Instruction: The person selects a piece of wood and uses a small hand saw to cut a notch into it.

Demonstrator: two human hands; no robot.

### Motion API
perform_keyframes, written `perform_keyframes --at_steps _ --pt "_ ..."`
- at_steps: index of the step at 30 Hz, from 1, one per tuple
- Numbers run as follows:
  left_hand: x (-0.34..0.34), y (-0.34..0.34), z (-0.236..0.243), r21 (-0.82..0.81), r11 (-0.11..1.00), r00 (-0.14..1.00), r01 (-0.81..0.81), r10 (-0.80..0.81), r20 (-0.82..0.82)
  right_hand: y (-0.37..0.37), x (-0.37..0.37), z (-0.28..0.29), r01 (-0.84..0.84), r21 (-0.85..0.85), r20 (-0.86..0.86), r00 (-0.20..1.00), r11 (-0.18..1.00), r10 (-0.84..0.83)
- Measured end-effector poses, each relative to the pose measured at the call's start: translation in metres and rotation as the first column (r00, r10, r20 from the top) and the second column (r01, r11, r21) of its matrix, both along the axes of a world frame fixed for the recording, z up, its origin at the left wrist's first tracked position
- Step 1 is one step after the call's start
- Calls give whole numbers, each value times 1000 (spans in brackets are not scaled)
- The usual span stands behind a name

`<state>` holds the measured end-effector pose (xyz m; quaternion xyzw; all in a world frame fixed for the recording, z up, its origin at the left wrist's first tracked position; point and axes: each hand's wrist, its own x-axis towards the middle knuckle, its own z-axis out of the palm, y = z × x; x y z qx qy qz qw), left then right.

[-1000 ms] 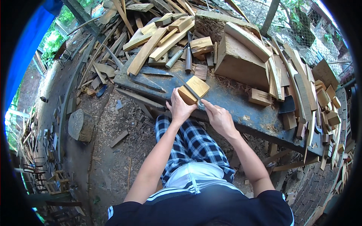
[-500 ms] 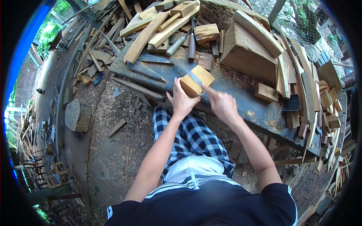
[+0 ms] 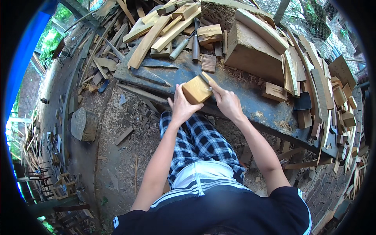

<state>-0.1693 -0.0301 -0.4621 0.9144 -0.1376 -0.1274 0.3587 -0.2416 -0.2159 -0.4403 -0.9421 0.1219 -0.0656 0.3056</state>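
Note:
I grip a light yellow wooden block [image 3: 194, 89] in my left hand [image 3: 182, 106] at the front edge of the dark workbench [image 3: 239, 106]. My right hand [image 3: 228, 101] is closed on a flat grey tool [image 3: 205, 79], perhaps a file, angled over the block's right side; most of its handle is hidden. Behind the block lie a small square offcut [image 3: 207, 62] and two handled tools [image 3: 196, 53], one pale and one dark.
Stacked timber offcuts [image 3: 156, 29] cover the bench's back. A big squared block [image 3: 252, 51] and leaning boards [image 3: 313, 90] crowd the right. A stump [image 3: 84, 123] stands on the chip-strewn ground [image 3: 113, 164] at left, with a blue tarp [image 3: 23, 51] at the far left.
The tool was lying long across the block top; now less of it shows, at the right edge, with my right hand higher. The block has shifted slightly.

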Motion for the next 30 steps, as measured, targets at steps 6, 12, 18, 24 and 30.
perform_keyframes --at_steps 6,12,18,24,30 --pt "-25 14 6 60 995 993 77 -81 84 18 -39 -1 69 87 46 996 994 -73" --pt "-24 2 -8 34 998 987 50 -54 151 43 -71 6 -100 -89 82 991 991 107" --pt "-30 -14 1 -33 999 976 37 -29 217 15 -45 2 3 -156 130 991 988 17" --pt "-23 -18 -3 12 1000 978 3 -5 207 27 -50 7 -72 -132 78 994 989 83" --pt "-29 -17 0 -29 999 983 -21 26 181 1 -36 6 -6 -140 78 997 990 17"
